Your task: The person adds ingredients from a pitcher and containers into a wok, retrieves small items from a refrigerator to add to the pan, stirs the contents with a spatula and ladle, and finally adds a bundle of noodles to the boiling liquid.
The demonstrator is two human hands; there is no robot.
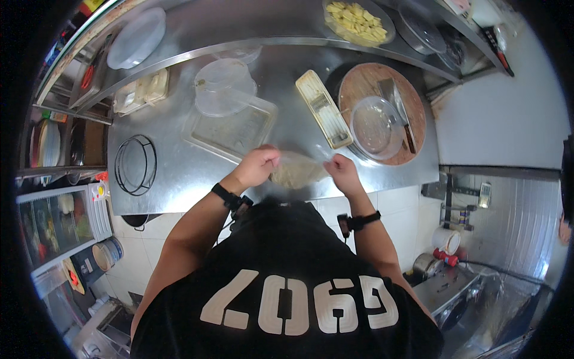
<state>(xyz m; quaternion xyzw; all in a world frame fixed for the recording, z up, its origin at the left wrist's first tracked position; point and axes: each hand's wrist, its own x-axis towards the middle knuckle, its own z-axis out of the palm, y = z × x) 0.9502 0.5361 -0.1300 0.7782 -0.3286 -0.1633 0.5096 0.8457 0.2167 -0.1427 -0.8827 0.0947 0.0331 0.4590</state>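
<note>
A clear plastic bag (pixel 296 172) with pale contents is stretched between my hands at the front edge of the steel worktable. My left hand (pixel 258 165) pinches its left side, and my right hand (pixel 342 174) grips the right side, fingers closed. Just beyond my left hand lies a shallow clear plastic tray (pixel 233 130). Past my right hand a cream-coloured mandoline slicer (pixel 323 109) leans at the edge of a round wooden chopping board (pixel 415 116). On that board are a round clear plastic tub (pixel 376 128) and a cleaver (pixel 397 105).
Round clear containers (pixel 224 85) stand at the back, a black wire ring stand (pixel 135 165) at the left. A raised steel shelf (pixel 278 42) crosses behind, bearing a bowl of sliced yellow food (pixel 356 22) and a white oval container (pixel 136 38). Drawers and racks flank the table.
</note>
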